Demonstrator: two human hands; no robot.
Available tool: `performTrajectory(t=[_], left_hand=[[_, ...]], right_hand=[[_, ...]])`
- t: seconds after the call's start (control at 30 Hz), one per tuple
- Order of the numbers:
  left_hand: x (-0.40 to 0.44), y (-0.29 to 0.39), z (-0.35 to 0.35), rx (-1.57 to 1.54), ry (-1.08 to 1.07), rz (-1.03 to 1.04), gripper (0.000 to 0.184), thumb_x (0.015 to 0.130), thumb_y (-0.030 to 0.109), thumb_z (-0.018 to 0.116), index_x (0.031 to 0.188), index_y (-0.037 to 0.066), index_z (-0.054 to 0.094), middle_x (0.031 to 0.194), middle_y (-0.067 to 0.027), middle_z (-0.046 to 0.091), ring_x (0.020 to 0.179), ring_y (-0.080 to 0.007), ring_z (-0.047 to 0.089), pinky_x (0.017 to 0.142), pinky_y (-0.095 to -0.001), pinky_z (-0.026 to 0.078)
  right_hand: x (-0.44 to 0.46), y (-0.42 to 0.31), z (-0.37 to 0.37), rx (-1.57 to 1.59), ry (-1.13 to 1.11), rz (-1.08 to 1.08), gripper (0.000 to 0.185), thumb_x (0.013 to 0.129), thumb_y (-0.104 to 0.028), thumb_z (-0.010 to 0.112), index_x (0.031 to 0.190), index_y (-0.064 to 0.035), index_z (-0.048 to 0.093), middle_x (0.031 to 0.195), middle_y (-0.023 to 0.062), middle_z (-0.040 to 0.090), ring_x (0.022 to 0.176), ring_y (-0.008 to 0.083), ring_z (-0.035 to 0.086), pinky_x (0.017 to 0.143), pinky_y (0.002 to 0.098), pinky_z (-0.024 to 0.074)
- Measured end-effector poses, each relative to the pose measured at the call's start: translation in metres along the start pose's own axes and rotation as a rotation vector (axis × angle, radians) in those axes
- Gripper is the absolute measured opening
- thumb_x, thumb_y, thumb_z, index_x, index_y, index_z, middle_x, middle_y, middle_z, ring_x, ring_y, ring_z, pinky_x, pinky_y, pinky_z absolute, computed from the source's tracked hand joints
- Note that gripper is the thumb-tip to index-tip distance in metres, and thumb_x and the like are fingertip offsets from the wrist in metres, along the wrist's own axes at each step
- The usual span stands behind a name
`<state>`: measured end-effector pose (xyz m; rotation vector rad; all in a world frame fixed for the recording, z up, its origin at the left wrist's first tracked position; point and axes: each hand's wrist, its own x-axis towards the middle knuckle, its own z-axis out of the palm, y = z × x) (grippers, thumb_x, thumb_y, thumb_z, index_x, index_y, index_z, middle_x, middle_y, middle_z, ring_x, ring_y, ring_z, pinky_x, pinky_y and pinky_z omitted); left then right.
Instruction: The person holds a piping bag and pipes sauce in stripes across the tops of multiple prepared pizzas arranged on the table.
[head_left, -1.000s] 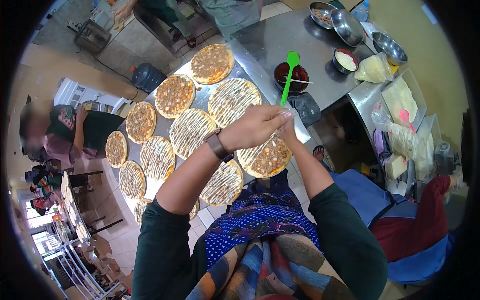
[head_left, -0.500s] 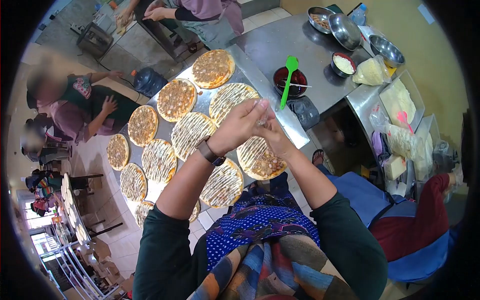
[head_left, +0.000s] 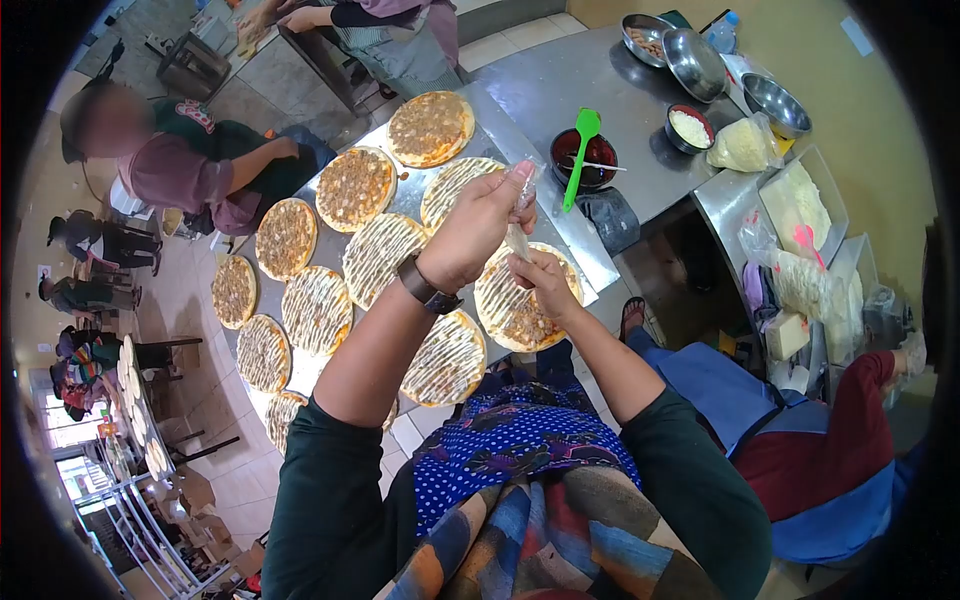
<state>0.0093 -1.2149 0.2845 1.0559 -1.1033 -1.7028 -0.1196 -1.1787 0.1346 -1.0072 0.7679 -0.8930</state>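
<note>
Before me, a small clear plastic piping bag [head_left: 517, 240] with pale contents is stretched between my hands. My left hand [head_left: 478, 228], with a watch on its wrist, is closed around the bag's upper part. Lower down, my right hand [head_left: 545, 282] pinches the bag's narrow end. Beneath the right hand lies a pizza [head_left: 505, 300] striped with pale sauce, its front right part without stripes. Another striped pizza [head_left: 384, 262] lies left of my hands, partly behind my forearm. A pizza with no stripes [head_left: 430, 128] rests at the table's far end.
Several more pizzas cover the metal table [head_left: 575, 250]. On the counter stand a dark red bowl [head_left: 598, 150] with a green spatula [head_left: 580, 165] and a bowl of white shreds [head_left: 690, 128]. One co-worker [head_left: 185, 165] is at the left; another's maroon sleeve [head_left: 830, 430] is close on my right.
My right hand has moved down from my left and now pinches the bag's lower end, bringing the bag into clearer view. The co-worker at the left has turned and bent over.
</note>
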Motion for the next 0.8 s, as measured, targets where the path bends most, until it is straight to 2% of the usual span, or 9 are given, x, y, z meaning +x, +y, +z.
performTrajectory(t=[0.17, 0.33, 0.5, 0.57, 0.63, 0.7, 0.73, 0.77, 0.8], left_hand=[[-0.002, -0.001, 0.001, 0.048, -0.06, 0.001, 0.035, 0.095, 0.032, 0.041, 0.071, 0.007, 0.044, 0.061, 0.0008, 0.039, 0.063, -0.0119, 0.041, 0.065, -0.025, 0.036], [-0.007, -0.007, 0.005, 0.103, -0.088, -0.014, 0.036, 0.096, 0.033, 0.04, 0.07, 0.007, 0.044, 0.062, 0.0005, 0.04, 0.064, -0.012, 0.043, 0.068, -0.0247, 0.037], [-0.009, -0.018, 0.003, 0.161, -0.1, -0.1, 0.037, 0.095, 0.035, 0.04, 0.07, 0.007, 0.047, 0.063, 0.0004, 0.043, 0.065, -0.011, 0.045, 0.067, -0.0248, 0.038], [-0.01, -0.023, 0.003, 0.179, -0.122, -0.164, 0.038, 0.095, 0.036, 0.041, 0.072, 0.007, 0.051, 0.064, 0.0002, 0.046, 0.066, -0.0098, 0.046, 0.066, -0.0244, 0.038], [-0.008, -0.022, 0.01, 0.174, -0.102, -0.185, 0.038, 0.095, 0.035, 0.041, 0.075, 0.006, 0.053, 0.065, 0.0002, 0.047, 0.067, -0.009, 0.046, 0.067, -0.024, 0.038], [-0.002, -0.016, 0.016, 0.172, -0.192, -0.085, 0.038, 0.095, 0.035, 0.04, 0.076, 0.005, 0.053, 0.066, -0.0001, 0.048, 0.068, -0.009, 0.046, 0.067, -0.0243, 0.038], [0.005, -0.02, 0.018, 0.232, -0.192, -0.007, 0.038, 0.096, 0.034, 0.039, 0.077, 0.005, 0.053, 0.068, -0.0006, 0.049, 0.068, -0.0095, 0.045, 0.068, -0.0249, 0.038], [0.009, -0.023, 0.019, 0.31, -0.196, 0.033, 0.039, 0.095, 0.035, 0.038, 0.077, 0.004, 0.053, 0.068, -0.0012, 0.049, 0.068, -0.0096, 0.044, 0.068, -0.0253, 0.038], [0.009, -0.023, 0.018, 0.311, -0.195, 0.033, 0.039, 0.095, 0.035, 0.038, 0.077, 0.004, 0.053, 0.068, -0.0012, 0.049, 0.068, -0.0096, 0.044, 0.068, -0.0253, 0.038]], right_hand=[[-0.003, 0.025, -0.009, -0.008, 0.042, 0.066, 0.032, 0.087, -0.027, 0.056, 0.061, -0.0086, 0.051, 0.056, -0.0077, 0.038, 0.051, 0.0027, 0.03, 0.049, 0.0199, 0.0225], [-0.003, 0.048, -0.011, -0.203, 0.082, 0.107, 0.041, 0.089, -0.034, 0.053, 0.059, -0.0066, 0.053, 0.056, -0.008, 0.04, 0.052, 0.0018, 0.035, 0.046, 0.0217, 0.0265], [-0.018, 0.072, 0.023, -0.127, 0.085, 0.176, 0.04, 0.089, -0.037, 0.052, 0.063, -0.0077, 0.054, 0.056, -0.0076, 0.04, 0.052, 0.0035, 0.035, 0.046, 0.0235, 0.0279], [-0.019, 0.085, 0.028, 0.036, 0.051, 0.138, 0.039, 0.089, -0.039, 0.052, 0.066, -0.0076, 0.054, 0.057, -0.0073, 0.041, 0.05, 0.0047, 0.035, 0.046, 0.0236, 0.028], [-0.013, 0.087, 0.012, -0.057, 0.123, 0.173, 0.037, 0.089, -0.036, 0.052, 0.068, -0.0063, 0.055, 0.059, -0.0053, 0.045, 0.051, 0.0055, 0.038, 0.047, 0.0249, 0.03], [0.011, 0.1, -0.032, -0.305, 0.224, -0.018, 0.033, 0.088, -0.034, 0.053, 0.074, -0.0045, 0.057, 0.063, -0.0001, 0.054, 0.057, 0.0071, 0.049, 0.052, 0.0254, 0.0375], [0.016, 0.07, -0.038, -0.058, 0.129, 0.015, 0.028, 0.088, -0.03, 0.053, 0.098, -0.0052, 0.048, 0.087, 0.0042, 0.055, 0.075, 0.0085, 0.052, 0.064, 0.0261, 0.0414], [0.017, 0.001, -0.03, 0.189, 0.032, 0.046, 0.044, 0.087, -0.027, 0.053, 0.123, -0.006, 0.038, 0.112, 0.0086, 0.056, 0.094, 0.0099, 0.055, 0.077, 0.0268, 0.0452], [0.017, 0.001, -0.029, 0.189, 0.031, 0.045, 0.044, 0.087, -0.027, 0.053, 0.123, -0.006, 0.038, 0.112, 0.0086, 0.056, 0.094, 0.0099, 0.055, 0.077, 0.0268, 0.0452]])
